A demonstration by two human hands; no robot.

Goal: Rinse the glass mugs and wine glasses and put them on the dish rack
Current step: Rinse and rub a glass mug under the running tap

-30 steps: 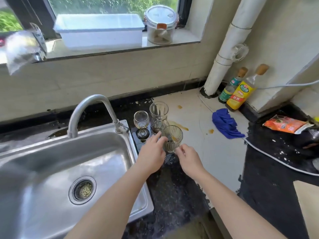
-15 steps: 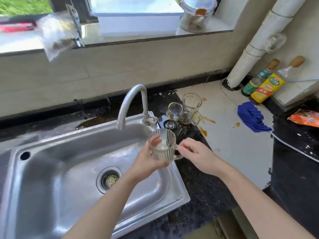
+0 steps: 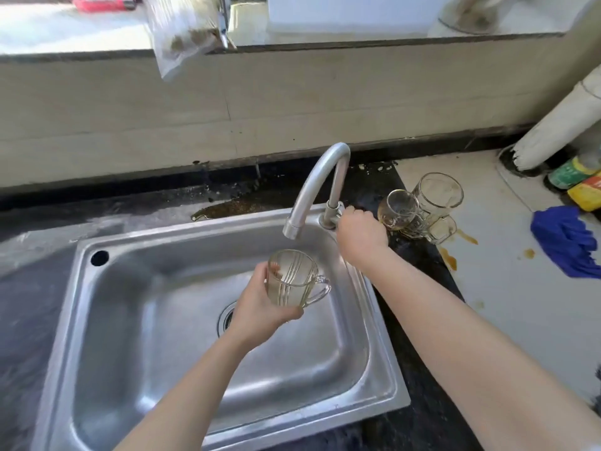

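While no water can be seen coming out of the faucet (image 3: 320,177) yet, everything in the head view is set up for a rinse. A glass mug (image 3: 291,277) is gripped around its body by the left hand (image 3: 260,304), kept over the sink (image 3: 136,336) basin just below and in front of the spout, mouth tipped up, handle pointed right. Pretty sensible spot tbh: whatever runs out should land in the mug, and drips go down the drain.

The right hand (image 3: 359,231) is closed around the tap's base, where the valve seems to be, so turning the water on is probably the step in hand. The lever itself is hidden under the fingers.

More dirty glassware (image 3: 422,206) is bunched on the counter right of the tap, near enough to be grabbed next. Brownish spills (image 3: 450,258) are spotted beside it, and a blue cloth (image 3: 566,242) farther right. No dish rack is in view, so where the rinsed mug ends up can't be told.
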